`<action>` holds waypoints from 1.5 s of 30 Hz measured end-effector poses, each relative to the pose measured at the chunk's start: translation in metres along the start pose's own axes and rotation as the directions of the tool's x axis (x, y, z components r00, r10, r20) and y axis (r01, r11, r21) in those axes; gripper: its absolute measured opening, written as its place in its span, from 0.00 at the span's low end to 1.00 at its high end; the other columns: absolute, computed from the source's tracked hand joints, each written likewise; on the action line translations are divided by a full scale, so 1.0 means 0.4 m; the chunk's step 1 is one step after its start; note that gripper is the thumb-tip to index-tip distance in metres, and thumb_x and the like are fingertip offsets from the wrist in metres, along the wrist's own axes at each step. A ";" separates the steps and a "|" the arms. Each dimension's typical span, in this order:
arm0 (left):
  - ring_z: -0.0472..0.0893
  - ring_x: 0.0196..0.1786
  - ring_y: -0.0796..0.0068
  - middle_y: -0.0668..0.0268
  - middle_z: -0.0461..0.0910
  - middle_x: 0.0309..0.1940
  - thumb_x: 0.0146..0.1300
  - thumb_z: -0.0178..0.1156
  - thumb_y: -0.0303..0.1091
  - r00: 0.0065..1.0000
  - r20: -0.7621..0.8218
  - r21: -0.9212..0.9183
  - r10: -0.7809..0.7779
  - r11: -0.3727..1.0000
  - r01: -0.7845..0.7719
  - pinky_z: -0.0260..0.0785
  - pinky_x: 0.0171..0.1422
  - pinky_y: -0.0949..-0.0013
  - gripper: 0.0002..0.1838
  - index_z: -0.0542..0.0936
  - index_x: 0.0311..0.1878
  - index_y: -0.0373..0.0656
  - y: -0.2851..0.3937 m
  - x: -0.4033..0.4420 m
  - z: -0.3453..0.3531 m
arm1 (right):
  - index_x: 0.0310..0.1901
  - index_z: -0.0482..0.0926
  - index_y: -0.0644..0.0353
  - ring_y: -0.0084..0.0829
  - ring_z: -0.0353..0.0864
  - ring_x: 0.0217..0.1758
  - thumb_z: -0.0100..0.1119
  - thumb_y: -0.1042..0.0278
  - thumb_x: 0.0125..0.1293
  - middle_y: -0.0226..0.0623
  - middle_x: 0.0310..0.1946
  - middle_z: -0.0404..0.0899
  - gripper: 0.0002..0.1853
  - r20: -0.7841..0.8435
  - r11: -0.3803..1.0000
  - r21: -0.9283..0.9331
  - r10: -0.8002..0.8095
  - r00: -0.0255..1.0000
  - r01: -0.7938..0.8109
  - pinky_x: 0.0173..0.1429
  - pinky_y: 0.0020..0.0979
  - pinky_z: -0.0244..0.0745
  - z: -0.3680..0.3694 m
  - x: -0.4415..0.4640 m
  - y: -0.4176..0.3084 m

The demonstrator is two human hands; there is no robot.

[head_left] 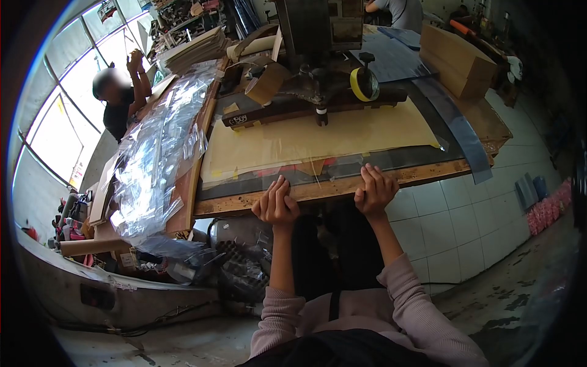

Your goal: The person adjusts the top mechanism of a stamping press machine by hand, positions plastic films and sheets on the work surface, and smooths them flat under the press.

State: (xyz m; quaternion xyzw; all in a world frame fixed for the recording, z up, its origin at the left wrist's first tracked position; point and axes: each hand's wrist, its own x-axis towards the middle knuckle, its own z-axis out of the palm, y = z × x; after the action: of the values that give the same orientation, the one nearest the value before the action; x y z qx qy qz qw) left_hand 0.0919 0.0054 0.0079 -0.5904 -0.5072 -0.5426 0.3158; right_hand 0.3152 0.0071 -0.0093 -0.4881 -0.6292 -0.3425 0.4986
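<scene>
My left hand is closed, its fingers curled at the front edge of the worktable. Level with it on the right, my right hand is also closed, fingers bent over the same edge. Between them spans what looks like a thin clear plastic sheet, its near edge pinched in both hands; its outline is faint. Beyond lies a yellowish board on a black mat. Above the board stands a dark press machine with a horizontal bar. A yellow tape roll rests by the bar.
Clear plastic pieces lie piled on the left board. A cardboard box and bluish sheets sit back right. Another person is at the left, and one at the back. Pink material lies on the floor.
</scene>
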 end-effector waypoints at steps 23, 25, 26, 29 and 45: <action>0.85 0.43 0.78 0.75 0.88 0.39 0.67 0.45 0.39 1.000 -0.006 -0.006 0.007 1.000 -0.007 0.60 0.52 0.73 0.17 0.85 0.34 0.49 -0.001 0.000 0.003 | 0.46 0.83 0.57 0.32 0.79 0.51 0.38 0.49 0.72 0.31 0.46 0.84 0.24 0.008 1.000 0.001 0.001 1.000 -0.001 0.58 0.37 0.61 -0.001 0.001 0.001; 0.85 0.43 0.78 0.75 0.88 0.39 0.67 0.45 0.39 1.000 -0.003 -0.007 0.005 1.000 -0.005 0.60 0.52 0.73 0.17 0.85 0.34 0.49 -0.001 0.000 0.002 | 0.46 0.83 0.57 0.32 0.79 0.51 0.39 0.49 0.72 0.31 0.46 0.84 0.24 0.006 1.000 -0.001 0.001 1.000 -0.001 0.58 0.37 0.61 -0.002 0.002 0.000; 0.85 0.43 0.78 0.75 0.88 0.39 0.67 0.45 0.38 1.000 -0.002 -0.006 0.005 1.000 -0.005 0.60 0.52 0.72 0.17 0.85 0.34 0.49 -0.001 0.000 0.003 | 0.46 0.83 0.57 0.32 0.79 0.51 0.39 0.50 0.72 0.31 0.45 0.84 0.24 0.004 1.000 -0.001 0.001 1.000 -0.001 0.58 0.37 0.61 -0.002 0.004 0.000; 0.85 0.43 0.78 0.75 0.88 0.39 0.67 0.46 0.38 1.000 -0.003 -0.004 0.009 1.000 -0.009 0.60 0.52 0.72 0.17 0.85 0.34 0.49 -0.001 0.000 0.003 | 0.45 0.83 0.57 0.31 0.79 0.51 0.39 0.50 0.71 0.31 0.45 0.84 0.24 0.005 1.000 0.001 0.002 1.000 -0.002 0.58 0.37 0.61 -0.001 0.004 0.000; 0.85 0.44 0.77 0.74 0.88 0.40 0.65 0.47 0.36 1.000 0.006 -0.014 0.007 1.000 -0.007 0.61 0.52 0.72 0.15 0.85 0.35 0.49 0.000 0.000 0.000 | 0.46 0.83 0.57 0.31 0.79 0.51 0.40 0.50 0.71 0.31 0.45 0.84 0.24 0.015 1.000 0.006 0.007 1.000 -0.007 0.58 0.37 0.60 -0.003 0.003 -0.001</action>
State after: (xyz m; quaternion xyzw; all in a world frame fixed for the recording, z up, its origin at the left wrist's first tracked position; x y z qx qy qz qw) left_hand 0.0918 0.0055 0.0077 -0.5959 -0.5022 -0.5435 0.3119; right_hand 0.3151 0.0061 -0.0078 -0.4915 -0.6323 -0.3350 0.4965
